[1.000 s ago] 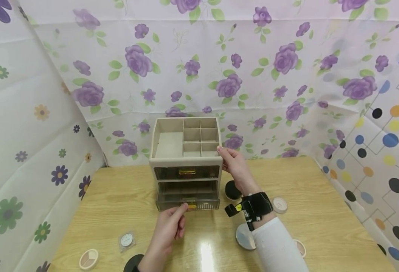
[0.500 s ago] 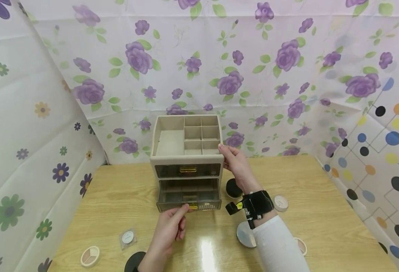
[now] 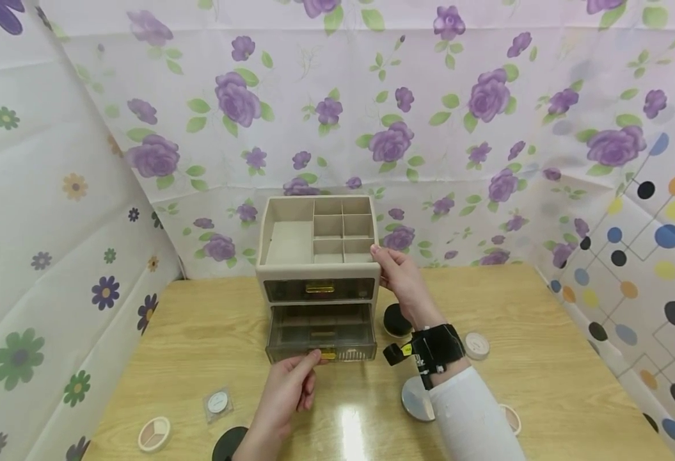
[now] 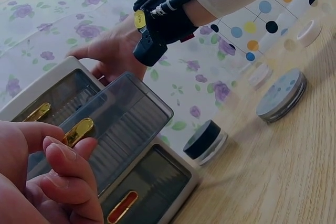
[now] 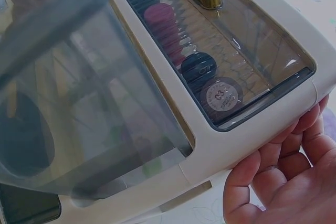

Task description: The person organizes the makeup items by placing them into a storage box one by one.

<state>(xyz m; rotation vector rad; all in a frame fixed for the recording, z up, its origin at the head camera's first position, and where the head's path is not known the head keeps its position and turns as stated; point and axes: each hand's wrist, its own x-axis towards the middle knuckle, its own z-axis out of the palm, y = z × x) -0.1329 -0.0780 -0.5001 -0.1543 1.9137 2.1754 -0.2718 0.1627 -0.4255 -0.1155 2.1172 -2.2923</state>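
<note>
One drawer (image 3: pixel 337 340) (left fingers (image 4: pixel 68 162) pinching its handle (image 4: pixel 80 131)) sits further out.

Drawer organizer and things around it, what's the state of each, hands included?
Drawer organizer: upright
Top drawer: closed, items inside
Middle drawer: pulled open
Bottom drawer: closed
Left hand: pinching the middle drawer's gold handle
Right hand: gripping the organizer's side
Black-lidded jar: upright, lid on
Silver-topped container: flat, seemingly closed
Three-part palette: pans showing
White disc: flat in clear case
Black disc: cannot tell
</note>
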